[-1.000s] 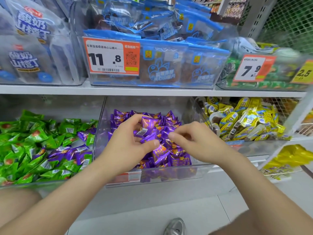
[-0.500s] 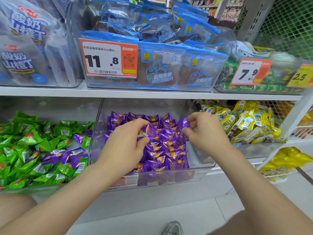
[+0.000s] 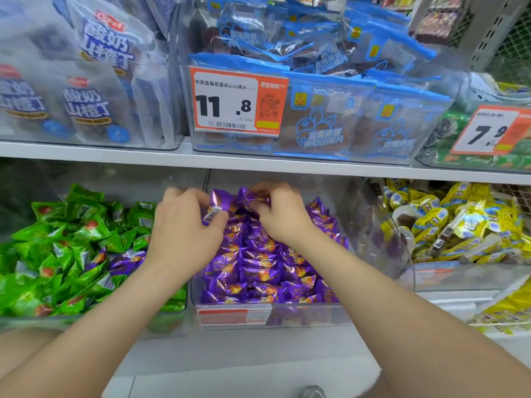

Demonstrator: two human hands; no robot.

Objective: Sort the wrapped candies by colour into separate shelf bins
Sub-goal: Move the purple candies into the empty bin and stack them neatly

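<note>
Hands both sit in the middle bin (image 3: pixel 304 317) of purple candies (image 3: pixel 258 268), under the shelf board (image 3: pixel 258 163). My left hand (image 3: pixel 184 237) pinches a barcoded candy (image 3: pixel 214 216); my right hand (image 3: pixel 283 216) curls into the pile, too blurred for me to tell its hold. Stray purple pieces (image 3: pixel 126 259) lie among green candies (image 3: pixel 66 239) leftward, yellow packs (image 3: pixel 459 225) rightward

Reaching forward, both forearms bare and close together. Pinching a purple candy (image 3: pixel 214 215) with left hand (image 3: pixel 186 228), gripping a second candy (image 3: pixel 250 197) with right hand (image 3: pixel 283 216), knuckles up.
</note>
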